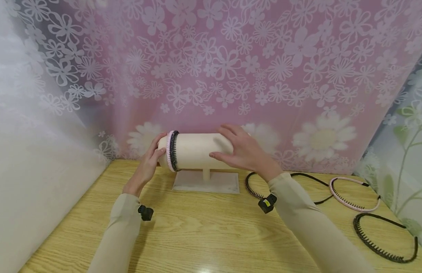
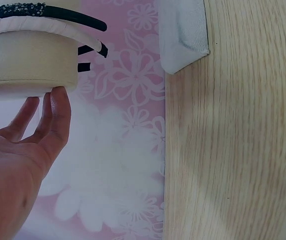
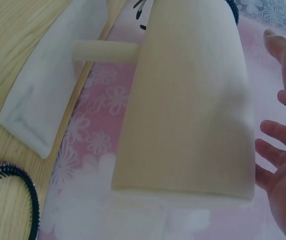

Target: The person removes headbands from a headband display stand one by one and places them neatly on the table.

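A cream cylindrical headband stand (image 1: 197,149) lies level on a short post above a pale rectangular base (image 1: 205,186). Around its left end sit a pink wrapped headband (image 1: 169,151) and, right beside it, a black sparkly toothed headband (image 1: 174,148). My left hand (image 1: 146,167) holds the stand's left end; in the left wrist view its bent fingertips (image 2: 59,95) meet the end rim, left of the pink band. At the stand's right end, my right hand (image 1: 246,149) has its fingers spread along the upper back side, nothing gripped, as the right wrist view shows.
On the wooden table (image 1: 197,231), a dark toothed headband (image 1: 250,185) lies partly behind my right forearm. Farther right are a pink headband (image 1: 338,197) and a black toothed headband (image 1: 366,240). A pink flowered curtain (image 1: 224,68) hangs behind the stand.
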A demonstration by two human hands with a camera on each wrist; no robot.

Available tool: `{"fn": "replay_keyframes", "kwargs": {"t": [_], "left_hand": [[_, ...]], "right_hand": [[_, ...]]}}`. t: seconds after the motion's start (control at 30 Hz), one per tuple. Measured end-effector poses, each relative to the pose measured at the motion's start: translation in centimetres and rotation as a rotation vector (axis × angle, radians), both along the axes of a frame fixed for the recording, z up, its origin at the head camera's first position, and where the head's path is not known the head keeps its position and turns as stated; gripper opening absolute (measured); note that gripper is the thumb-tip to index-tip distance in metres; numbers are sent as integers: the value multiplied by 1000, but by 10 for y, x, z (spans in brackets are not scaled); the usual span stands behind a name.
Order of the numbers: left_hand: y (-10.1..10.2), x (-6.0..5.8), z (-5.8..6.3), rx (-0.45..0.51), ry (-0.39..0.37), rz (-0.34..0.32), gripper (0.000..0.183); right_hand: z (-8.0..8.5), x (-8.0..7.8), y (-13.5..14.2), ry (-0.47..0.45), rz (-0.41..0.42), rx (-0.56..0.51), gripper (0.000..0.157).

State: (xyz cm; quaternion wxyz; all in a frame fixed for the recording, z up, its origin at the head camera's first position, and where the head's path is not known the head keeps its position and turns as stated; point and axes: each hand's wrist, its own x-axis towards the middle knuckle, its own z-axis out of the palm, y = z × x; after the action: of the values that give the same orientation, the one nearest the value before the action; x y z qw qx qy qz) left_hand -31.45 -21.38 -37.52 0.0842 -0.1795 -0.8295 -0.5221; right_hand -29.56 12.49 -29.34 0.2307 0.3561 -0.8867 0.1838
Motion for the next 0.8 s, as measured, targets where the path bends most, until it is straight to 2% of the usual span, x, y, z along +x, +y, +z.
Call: {"fn": "replay_keyframes", "kwargs": {"t": [0.37, 0.8], "left_hand": [[0, -1, -1, -3, 4, 2, 53], [-1, -1, -1, 1, 1, -2, 53]], "right_hand": [[-2, -9, -21, -49, 6, -8, 80], [-3, -15, -41, -12, -3, 8, 77]]}}
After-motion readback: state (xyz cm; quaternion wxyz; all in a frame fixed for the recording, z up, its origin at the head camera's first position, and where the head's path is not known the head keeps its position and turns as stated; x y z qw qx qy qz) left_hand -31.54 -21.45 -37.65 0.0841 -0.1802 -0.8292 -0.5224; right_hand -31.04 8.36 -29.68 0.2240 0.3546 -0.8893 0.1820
